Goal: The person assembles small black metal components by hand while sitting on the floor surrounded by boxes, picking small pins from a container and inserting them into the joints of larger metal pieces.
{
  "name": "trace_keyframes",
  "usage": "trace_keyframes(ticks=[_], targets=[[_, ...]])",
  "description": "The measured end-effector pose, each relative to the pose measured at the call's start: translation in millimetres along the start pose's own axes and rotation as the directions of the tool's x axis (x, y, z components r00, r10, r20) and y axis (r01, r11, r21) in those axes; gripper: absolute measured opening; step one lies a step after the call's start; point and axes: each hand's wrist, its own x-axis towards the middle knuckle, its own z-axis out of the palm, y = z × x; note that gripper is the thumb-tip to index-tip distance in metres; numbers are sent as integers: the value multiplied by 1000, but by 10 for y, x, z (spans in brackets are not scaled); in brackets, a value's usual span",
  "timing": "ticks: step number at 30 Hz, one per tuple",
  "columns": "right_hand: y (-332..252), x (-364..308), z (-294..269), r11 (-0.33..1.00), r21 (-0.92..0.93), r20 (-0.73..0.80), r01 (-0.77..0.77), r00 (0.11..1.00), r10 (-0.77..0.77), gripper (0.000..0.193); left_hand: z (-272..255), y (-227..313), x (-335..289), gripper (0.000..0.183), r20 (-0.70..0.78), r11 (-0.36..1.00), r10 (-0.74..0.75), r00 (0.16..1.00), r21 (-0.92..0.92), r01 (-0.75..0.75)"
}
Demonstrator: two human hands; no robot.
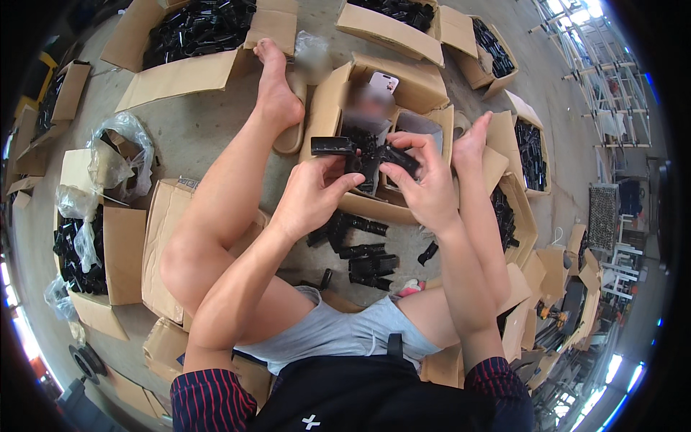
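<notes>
My left hand (314,193) grips a black plastic part (332,146) with a flat rectangular end pointing left. Fingers and thumb of my right hand (429,189) pinch another black plastic part (400,160), tilted toward the first. The two pieces are close together; whether they touch I cannot tell. Both hands are above the near side of an open cardboard box (385,208) between my feet. Inside it, small black pieces (365,134) fill a compartment partly hidden behind my hands. Several black plastic parts (372,265) lie on the floor between my legs.
Open cartons of black parts surround me: one at far left (191,72), one at left (122,252) with clear plastic bags (86,201), others at far right (475,54) and right (515,209). A phone (384,83) rests in the middle box. Metal racks (604,86) stand along the right.
</notes>
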Motion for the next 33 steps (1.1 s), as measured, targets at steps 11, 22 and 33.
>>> trace_keyframes(ticks=[11,22,33], targets=[[-161,-164,59,937,342,-58,-67,994,92,28,135,-64,-81,32,126,944,33,991,-330,11],[-64,-175,278,968,247,-127,39,992,-7,22,88,-33,-140,30,100,936,-41,994,-345,74],[463,572,-273,992,77,-345,-98,931,118,34,-595,295,-10,30,-323,860,11,946,-480,-174]])
